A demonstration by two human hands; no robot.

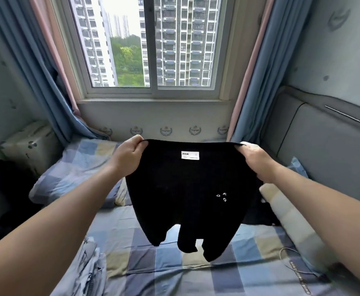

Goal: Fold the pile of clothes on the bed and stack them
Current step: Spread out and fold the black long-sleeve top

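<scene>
Centre frame, left hand (130, 157) and right hand (254, 161) grip black shorts (187, 199) by the waistband over the bed (153, 263). Nothing looks folded yet; a pale garment (89, 272) waits lower left.

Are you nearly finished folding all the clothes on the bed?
Not nearly. No folded stack shows anywhere on the blue checked bed sheet. Right now the left hand and right hand hold up a black garment with a white label by its top edge, hanging unfolded. A crumpled pale grey garment lies on the bed, waiting to be folded.
</scene>
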